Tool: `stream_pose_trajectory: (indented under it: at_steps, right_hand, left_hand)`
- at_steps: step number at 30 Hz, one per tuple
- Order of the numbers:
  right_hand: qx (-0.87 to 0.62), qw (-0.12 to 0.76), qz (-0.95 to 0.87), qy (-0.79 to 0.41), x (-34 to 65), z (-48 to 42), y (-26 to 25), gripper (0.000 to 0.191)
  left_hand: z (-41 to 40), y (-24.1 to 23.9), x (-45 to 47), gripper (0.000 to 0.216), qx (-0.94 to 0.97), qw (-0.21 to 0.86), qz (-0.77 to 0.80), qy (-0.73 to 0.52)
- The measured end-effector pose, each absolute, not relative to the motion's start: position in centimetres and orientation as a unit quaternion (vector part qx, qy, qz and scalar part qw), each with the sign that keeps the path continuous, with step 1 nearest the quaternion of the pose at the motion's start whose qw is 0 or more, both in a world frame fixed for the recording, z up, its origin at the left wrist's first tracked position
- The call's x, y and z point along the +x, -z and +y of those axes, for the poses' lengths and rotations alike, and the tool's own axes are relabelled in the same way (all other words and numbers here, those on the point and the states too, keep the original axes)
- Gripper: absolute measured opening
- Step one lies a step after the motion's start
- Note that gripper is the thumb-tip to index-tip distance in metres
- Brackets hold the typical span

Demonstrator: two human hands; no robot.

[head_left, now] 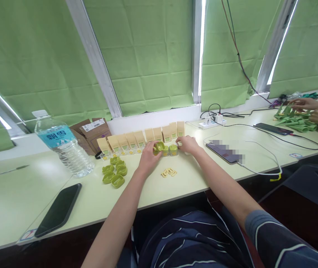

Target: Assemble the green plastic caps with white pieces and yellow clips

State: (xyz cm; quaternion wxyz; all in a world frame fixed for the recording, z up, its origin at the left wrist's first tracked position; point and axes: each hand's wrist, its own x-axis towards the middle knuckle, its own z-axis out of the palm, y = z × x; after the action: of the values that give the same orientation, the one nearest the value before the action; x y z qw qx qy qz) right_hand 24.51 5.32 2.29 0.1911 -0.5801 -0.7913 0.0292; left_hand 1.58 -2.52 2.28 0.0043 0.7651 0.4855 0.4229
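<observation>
My left hand (148, 157) is closed on a small olive-green molded cup (160, 146), its hollow side showing. Just right of it, two small clear boxes with green tops stand side by side, the right green-topped box (173, 149) beside my right hand (188, 144). The fingers of that hand are curled; whatever they grip is hidden. In front of both hands lies a small pile of pale yellow rings (168, 172). Several loose green cups (118, 181) lie left of my left hand. Behind my hands runs a row of clear boxes with tan cards (131, 140).
A water bottle (64, 143), a cardboard box (90, 134) and a black phone (60, 210) are at the left. On the right lie a charging phone (222, 153), a power strip (211, 122) and cables. A co-worker's hands (312, 108) handle green strips (295, 120).
</observation>
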Motion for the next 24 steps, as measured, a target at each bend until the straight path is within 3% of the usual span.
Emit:
stream_pose_trajectory:
  at_steps: [8, 15, 19, 24]
  right_hand:
    - [-0.616, 0.265, -0.742, -0.022, 24.5, 5.3, -2.6, 0.023]
    - [-0.427, 0.477, -0.764, -0.073, 23.4, 5.1, -2.6, 0.038]
    - [-0.31, 0.499, -0.799, -0.126, 21.9, 4.3, -2.5, 0.037]
    - [-0.277, 0.503, -0.797, -0.189, 21.0, 3.6, -2.5, 0.037]
  left_hand:
    - [-2.6, -2.4, 1.6, 0.042, 0.762, 0.008, 0.496, -0.416]
    - [-2.4, -2.2, 1.6, 0.041, 0.765, 0.011, 0.484, -0.425]
    - [-2.3, -2.2, 1.6, 0.04, 0.763, 0.016, 0.482, -0.43]
    - [-2.2, -2.2, 1.6, 0.042, 0.754, 0.012, 0.49, -0.438]
